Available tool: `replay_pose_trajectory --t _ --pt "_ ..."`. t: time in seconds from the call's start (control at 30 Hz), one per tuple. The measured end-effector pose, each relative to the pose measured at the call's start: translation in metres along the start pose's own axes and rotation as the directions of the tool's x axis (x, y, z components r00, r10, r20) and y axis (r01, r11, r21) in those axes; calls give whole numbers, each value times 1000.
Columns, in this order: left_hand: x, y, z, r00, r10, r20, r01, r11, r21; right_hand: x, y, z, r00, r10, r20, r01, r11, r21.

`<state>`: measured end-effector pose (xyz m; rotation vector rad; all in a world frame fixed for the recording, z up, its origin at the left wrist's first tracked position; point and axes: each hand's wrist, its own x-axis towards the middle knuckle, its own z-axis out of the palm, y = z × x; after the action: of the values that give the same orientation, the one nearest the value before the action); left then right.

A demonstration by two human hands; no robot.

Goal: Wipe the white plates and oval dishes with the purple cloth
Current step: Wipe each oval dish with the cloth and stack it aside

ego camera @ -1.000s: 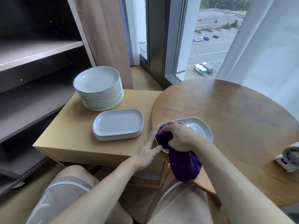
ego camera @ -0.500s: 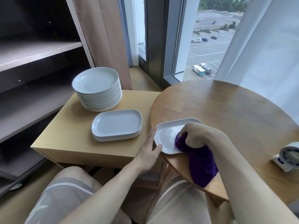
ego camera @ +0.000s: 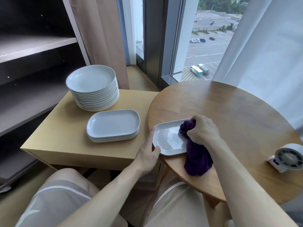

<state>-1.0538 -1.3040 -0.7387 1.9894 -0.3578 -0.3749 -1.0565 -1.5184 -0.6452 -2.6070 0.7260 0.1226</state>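
So the oval dish [ego camera: 168, 140] getting wiped sits right at the near-left edge of the round tabletop [ego camera: 237, 112], with its long axis running left to right and the right end angled a bit farther away. The right hand [ego camera: 203, 130] is bunched tight around the purple cloth [ego camera: 196, 159] and sits on the dish's right end. The open part of the dish lies to the left of that hand, so I'd guess the next stroke goes along the long axis toward the left hand [ego camera: 147, 154]. The left hand is mostly flat, fingers fairly straight, with the thumb against the near rim and the index finger along the left end. It looks like it's bracing the dish, not gripping it.

The cloth's loose tail drapes over the near edge of the tabletop.

What you can't see:
- The dish's right end is under the fist and cloth, so I can't tell how much cloth actually touches it.
- Over on the low cabinet [ego camera: 65, 131] there's 1 stack of oval dishes [ego camera: 113, 123] and 1 stack of round plates [ego camera: 91, 79]. I can't tell if either is done.
- A small fan [ego camera: 288, 158] is cut off at the right edge.
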Motion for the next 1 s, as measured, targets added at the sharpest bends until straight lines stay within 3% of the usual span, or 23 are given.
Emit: replay_pose_trajectory --t 0.17,0.33,0.53,0.63,0.77,1.0 --pt "1 0 -3 999 -4 35 4 1000 15 -2 -3 14 995 -95 -40 92 994 -65" --pt "-1 0 -2 999 -3 54 1 999 41 -8 -12 19 969 -246 23 247 961 -126" --pt "-5 6 -4 997 66 33 -67 997 24 -27 -50 35 846 -481 230 514 850 -115" --pt "-6 9 -8 997 56 50 -55 998 -21 -29 -56 35 830 -471 298 524 843 -126" --pt "-7 8 -8 995 -59 75 59 998 1 -28 -52 24 829 -390 399 473 871 -130" --pt "-7 7 -10 997 -40 71 39 999 12 -21 -35 -2 848 -215 484 296 950 -97"
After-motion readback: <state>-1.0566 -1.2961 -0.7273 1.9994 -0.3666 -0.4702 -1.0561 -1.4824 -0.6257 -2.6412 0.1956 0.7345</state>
